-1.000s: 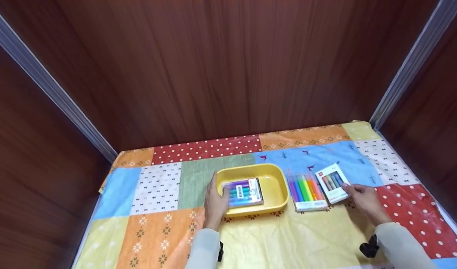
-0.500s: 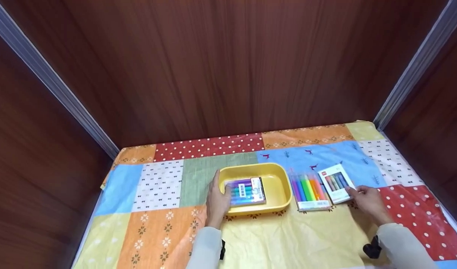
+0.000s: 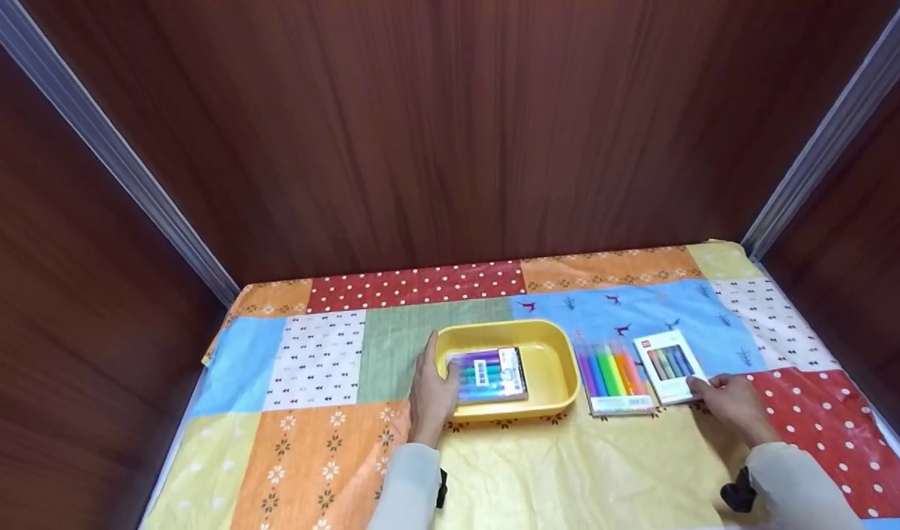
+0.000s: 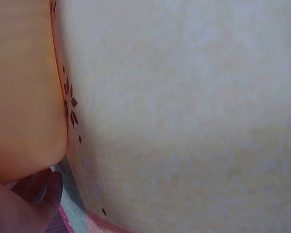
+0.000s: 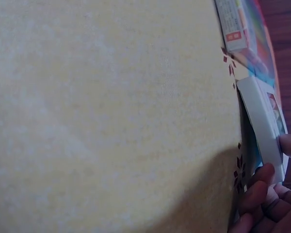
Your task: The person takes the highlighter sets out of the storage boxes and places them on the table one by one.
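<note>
In the head view my left hand (image 3: 433,394) holds the left end of a yellow plastic tray (image 3: 556,368), thumb inside the rim and fingers outside. The left wrist view shows fingers (image 4: 51,191) curled against the tray's outer wall (image 4: 29,97). Inside the tray, at its left, lies a clear pack of purple, teal and blue pens (image 3: 486,375), partly behind my thumb. My right hand (image 3: 733,405) pinches the lower right corner of a white windowed box of crayons (image 3: 670,364). The right wrist view has the thumb on the box's front (image 5: 264,126) and fingers beneath, that edge raised off the cloth.
Between the tray and the white box lies a clear pack of rainbow-coloured pens (image 3: 615,375). A patchwork tablecloth (image 3: 553,464) covers the table. Dark wood panels (image 3: 391,147) stand behind and on both sides.
The white crayon box has turned slightly more upright and come down a little, the right hand moving nearer the front with it. My left hand keeps its hold on the tray. The view has shifted slightly.
</note>
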A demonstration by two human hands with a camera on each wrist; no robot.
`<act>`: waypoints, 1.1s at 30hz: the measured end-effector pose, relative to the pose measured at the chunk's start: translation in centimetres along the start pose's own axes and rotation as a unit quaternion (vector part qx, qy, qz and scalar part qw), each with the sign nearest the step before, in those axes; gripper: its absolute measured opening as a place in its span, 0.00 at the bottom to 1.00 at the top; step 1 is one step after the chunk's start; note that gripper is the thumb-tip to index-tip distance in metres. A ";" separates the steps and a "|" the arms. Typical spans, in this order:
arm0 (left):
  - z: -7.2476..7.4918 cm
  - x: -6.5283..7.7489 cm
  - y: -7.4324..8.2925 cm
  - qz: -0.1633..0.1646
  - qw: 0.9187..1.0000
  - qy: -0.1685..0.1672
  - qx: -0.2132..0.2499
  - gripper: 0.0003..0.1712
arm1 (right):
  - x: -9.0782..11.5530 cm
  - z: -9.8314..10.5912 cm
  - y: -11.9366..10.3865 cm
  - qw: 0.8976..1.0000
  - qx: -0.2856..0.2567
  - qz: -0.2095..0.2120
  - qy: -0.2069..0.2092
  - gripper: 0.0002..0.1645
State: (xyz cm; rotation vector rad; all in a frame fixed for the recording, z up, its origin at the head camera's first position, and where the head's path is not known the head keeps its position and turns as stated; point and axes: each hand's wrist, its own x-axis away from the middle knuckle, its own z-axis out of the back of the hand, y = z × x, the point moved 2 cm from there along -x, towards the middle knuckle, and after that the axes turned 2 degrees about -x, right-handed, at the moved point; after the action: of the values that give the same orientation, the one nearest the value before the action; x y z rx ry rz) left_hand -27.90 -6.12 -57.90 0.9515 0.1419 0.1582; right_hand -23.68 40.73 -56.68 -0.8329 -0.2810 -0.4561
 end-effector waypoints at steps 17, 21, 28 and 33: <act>0.0 0.1 -0.2 0.001 1.000 0.002 0.006 0.38 | 0.8 0.0 -0.3 0.999 -0.009 -0.037 -0.010 0.28; 0.1 0.0 0.0 -0.004 1.000 0.008 0.010 0.38 | 0.9 0.2 -0.3 0.999 -0.011 -0.036 -0.013 0.30; 0.1 0.1 0.2 -0.001 1.000 0.004 0.010 0.37 | 0.7 0.2 -0.5 1.000 0.010 -0.017 0.015 0.27; 0.2 0.1 0.1 0.011 1.000 -0.002 0.016 0.37 | 0.7 -0.1 -0.8 1.000 0.008 0.003 0.025 0.25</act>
State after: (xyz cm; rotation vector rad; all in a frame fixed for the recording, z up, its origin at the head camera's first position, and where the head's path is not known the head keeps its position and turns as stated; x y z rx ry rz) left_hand -27.81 -6.15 -57.72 0.9849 0.1298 0.1746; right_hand -23.44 40.06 -55.94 -0.8046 -0.2354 -0.4672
